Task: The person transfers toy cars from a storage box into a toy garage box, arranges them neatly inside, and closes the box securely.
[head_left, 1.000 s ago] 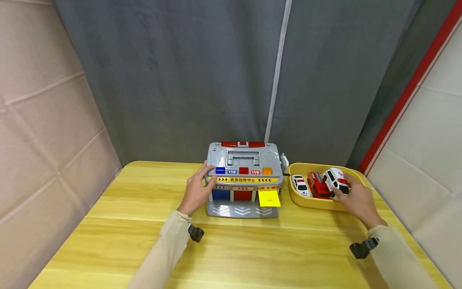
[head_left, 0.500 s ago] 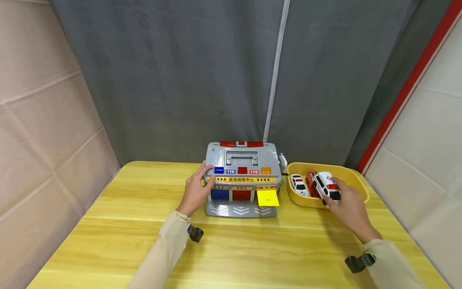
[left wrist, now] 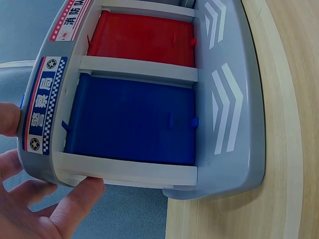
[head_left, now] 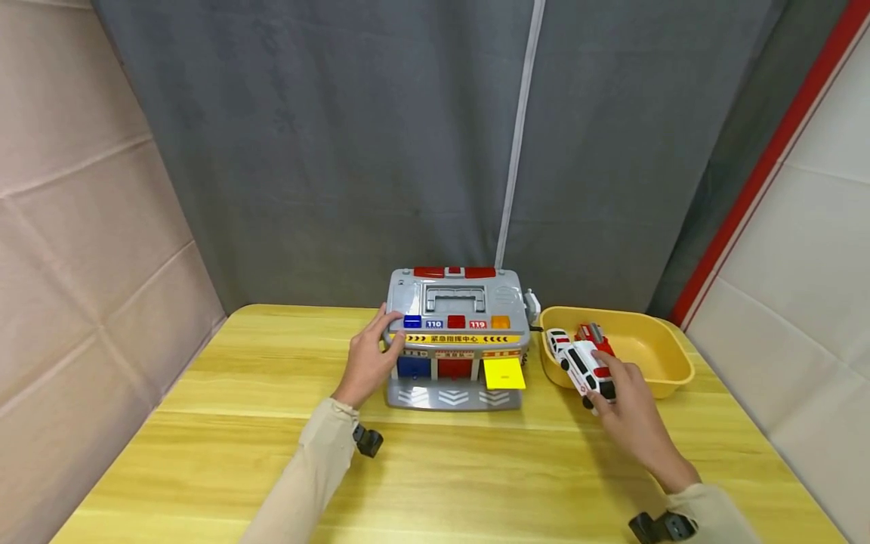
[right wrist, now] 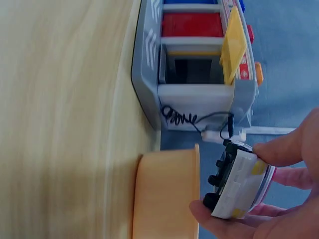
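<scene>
My left hand point(head_left: 369, 363) holds the left end of a grey toy emergency station point(head_left: 457, 338), with fingertips at its top and the thumb at its side. Its blue door point(left wrist: 132, 119) and red door point(left wrist: 144, 39) are down, while the yellow door point(head_left: 505, 374) sticks up and out, showing a dark bay behind it. Between thumb and fingers, my right hand point(head_left: 632, 412) grips a white toy ambulance point(head_left: 586, 369) with a red light. The ambulance is tilted, over the front edge of a yellow basin point(head_left: 669, 359), its black wheels showing in the right wrist view.
Inside the basin lie a red toy fire truck point(head_left: 598, 337) and a white toy car point(head_left: 557, 338), both partly hidden by the ambulance. A white handset on a black coiled cord point(right wrist: 182, 117) hangs at the station's right side. Grey curtain point(head_left: 381, 151) stands behind the wooden table point(head_left: 435, 468).
My right hand has carried the ambulance left and toward me, from over the basin's middle to its front left edge. The left hand stays on the station.
</scene>
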